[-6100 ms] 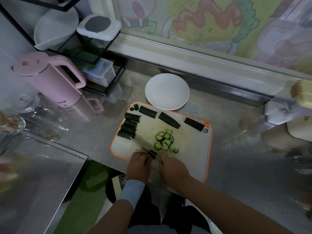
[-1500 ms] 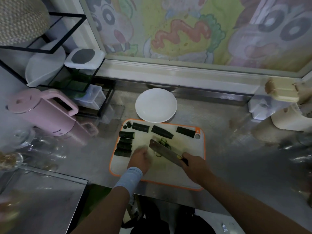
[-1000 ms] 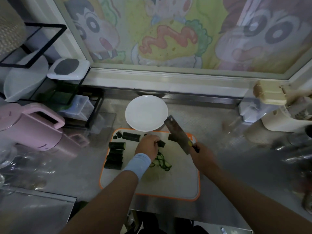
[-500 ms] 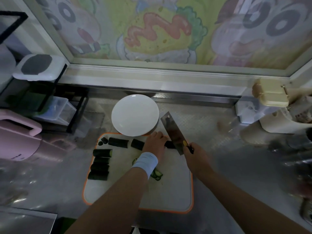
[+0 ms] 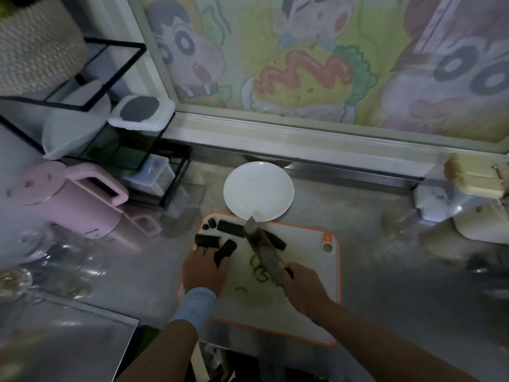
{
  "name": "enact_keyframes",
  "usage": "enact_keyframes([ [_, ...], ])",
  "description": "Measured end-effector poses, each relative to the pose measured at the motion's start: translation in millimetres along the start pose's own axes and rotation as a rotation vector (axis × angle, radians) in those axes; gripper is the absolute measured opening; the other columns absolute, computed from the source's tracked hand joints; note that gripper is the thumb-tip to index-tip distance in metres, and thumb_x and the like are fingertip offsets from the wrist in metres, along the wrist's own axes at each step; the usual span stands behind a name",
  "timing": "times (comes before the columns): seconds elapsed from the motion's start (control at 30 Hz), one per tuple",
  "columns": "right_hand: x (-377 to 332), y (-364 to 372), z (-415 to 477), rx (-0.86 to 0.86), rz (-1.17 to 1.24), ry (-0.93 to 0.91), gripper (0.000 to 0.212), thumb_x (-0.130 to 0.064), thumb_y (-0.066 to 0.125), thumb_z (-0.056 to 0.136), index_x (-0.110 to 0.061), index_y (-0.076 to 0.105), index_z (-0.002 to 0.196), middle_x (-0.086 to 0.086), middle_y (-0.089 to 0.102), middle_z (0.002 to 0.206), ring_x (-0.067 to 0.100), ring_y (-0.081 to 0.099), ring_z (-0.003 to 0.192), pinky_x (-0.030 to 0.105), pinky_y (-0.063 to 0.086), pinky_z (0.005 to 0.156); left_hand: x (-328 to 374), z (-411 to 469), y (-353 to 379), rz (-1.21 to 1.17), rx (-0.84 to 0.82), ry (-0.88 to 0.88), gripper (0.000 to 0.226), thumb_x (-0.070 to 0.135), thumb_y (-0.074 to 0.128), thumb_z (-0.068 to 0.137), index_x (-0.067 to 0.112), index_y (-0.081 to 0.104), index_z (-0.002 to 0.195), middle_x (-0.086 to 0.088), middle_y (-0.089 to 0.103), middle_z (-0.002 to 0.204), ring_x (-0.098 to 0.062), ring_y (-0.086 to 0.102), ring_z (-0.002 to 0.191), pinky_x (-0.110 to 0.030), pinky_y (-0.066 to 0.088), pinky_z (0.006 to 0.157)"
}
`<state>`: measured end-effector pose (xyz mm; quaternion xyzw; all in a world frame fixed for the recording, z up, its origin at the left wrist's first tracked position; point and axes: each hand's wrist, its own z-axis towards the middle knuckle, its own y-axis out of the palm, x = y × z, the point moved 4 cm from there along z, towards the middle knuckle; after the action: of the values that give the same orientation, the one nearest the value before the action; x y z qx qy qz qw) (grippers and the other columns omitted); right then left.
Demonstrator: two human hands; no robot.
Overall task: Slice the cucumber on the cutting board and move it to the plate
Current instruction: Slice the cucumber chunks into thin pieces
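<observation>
— What has changed since 0.5 s ago?

— The left hand (image 5: pixel 205 268) has drawn back from the far edge of the cutting board (image 5: pixel 305 274) to its left edge. As far as the dim picture shows, its grip pinches the near end of 1 tilted chunk (image 5: pixel 225 250) of cucumber between thumb and forefinger. The right hand (image 5: pixel 304 288) has its grip wrapped round the handle and has lowered the knife (image 5: pixel 261 248). The blade stood raised beside the plate (image 5: pixel 259 188); now it slants low over the middle of the board, its tip at the plate's near rim.

— And the cucumber?

— All that shows is on the board. 3 more dark chunks (image 5: pixel 230 228) lie along its far and left edges, and 2 small end bits (image 5: pixel 211 223) sit in its far left corner. Pale slices (image 5: pixel 257 268) lie in the middle, just left of the blade.

— What else stands on the surface (image 5: pixel 399 271)?

— A black rack (image 5: pixel 115 111) fills the far left corner, with a pink kettle (image 5: pixel 68 199) in front of it. A beige box (image 5: pixel 473 177) sits at the right edge.

— Anything in the way?

— The blade crosses between 2 far chunks, covering their ends, and hides part of the slices. The left hand covers the board's left edge, so I cannot tell what lies beneath it.
</observation>
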<state>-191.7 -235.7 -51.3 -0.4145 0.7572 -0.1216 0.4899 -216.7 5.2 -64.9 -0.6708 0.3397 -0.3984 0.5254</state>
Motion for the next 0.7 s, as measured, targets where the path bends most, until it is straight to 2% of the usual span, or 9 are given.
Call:
enact_keyframes([
  [0.1, -1.5, 30.5, -16.9, -0.064, 0.067, 0.054, 0.035, -0.035, 0.043, 0.096, -0.013, 0.052, 0.072, 0.019, 0.063, 0.076, 0.023, 0.049, 0.053, 0.031, 0.038, 0.051, -20.4, -18.4, 1.6, -0.065, 0.034, -0.032, 0.033, 0.041, 0.062, 0.084, 0.014, 0.067, 0.102, -0.009, 0.063, 0.102, -0.028, 0.055, 0.096, -0.038, 0.044, 0.08],
  [0.17, -5.5, 47.4, -27.7, -0.065, 0.054, 0.042, 0.033, -0.032, 0.044, 0.097, -0.013, 0.051, 0.072, 0.016, 0.064, 0.075, 0.023, 0.054, 0.057, 0.032, 0.041, 0.053, -29.7, -28.0, 3.2, -0.16, 0.069, -0.088, 0.032, 0.036, 0.064, 0.084, 0.011, 0.067, 0.102, -0.012, 0.063, 0.102, -0.031, 0.056, 0.095, -0.038, 0.045, 0.077],
  [0.3, -13.8, 83.0, -41.3, -0.094, 0.065, 0.042, 0.027, -0.031, 0.044, 0.094, -0.011, 0.054, 0.079, 0.009, 0.065, 0.077, 0.025, 0.062, 0.068, 0.037, 0.051, 0.059, -40.2, -40.7, 4.8, -0.221, 0.058, -0.148, 0.033, 0.038, 0.057, 0.088, 0.013, 0.064, 0.109, -0.01, 0.061, 0.107, -0.028, 0.053, 0.101, -0.037, 0.043, 0.082],
  [0.4, -17.0, 100.1, -44.5, -0.086, 0.03, 0.037, 0.03, -0.032, 0.042, 0.098, -0.008, 0.055, 0.085, 0.01, 0.063, 0.081, 0.026, 0.06, 0.073, 0.035, 0.046, 0.061, -47.5, -45.0, 4.0, -0.264, 0.033, -0.191, 0.036, 0.043, 0.053, 0.089, 0.018, 0.061, 0.113, -0.007, 0.058, 0.112, -0.025, 0.049, 0.106, -0.036, 0.043, 0.086],
  [0.5, -14.7, 99.3, -49.0, 0.023, -0.005, 0.024, 0.036, -0.036, 0.038, 0.101, -0.008, 0.056, 0.087, 0.005, 0.054, 0.077, 0.022, 0.05, 0.07, 0.032, 0.036, 0.06, -50.4, -44.9, 3.7, -0.301, 0.011, -0.179, 0.035, 0.042, 0.054, 0.088, 0.018, 0.061, 0.113, -0.006, 0.057, 0.113, -0.025, 0.048, 0.108, -0.035, 0.043, 0.087],
  [0.7, 9.9, 62.4, -47.0, 0.149, -0.104, 0.101, 0.026, -0.025, 0.048, 0.095, -0.015, 0.049, 0.072, 0.006, 0.056, 0.071, 0.026, 0.053, 0.066, 0.034, 0.037, 0.056, -36.2, -41.8, 8.4, -0.268, -0.02, -0.024, 0.032, 0.041, 0.053, 0.088, 0.018, 0.062, 0.108, -0.006, 0.058, 0.109, -0.024, 0.047, 0.105, -0.035, 0.044, 0.084],
])
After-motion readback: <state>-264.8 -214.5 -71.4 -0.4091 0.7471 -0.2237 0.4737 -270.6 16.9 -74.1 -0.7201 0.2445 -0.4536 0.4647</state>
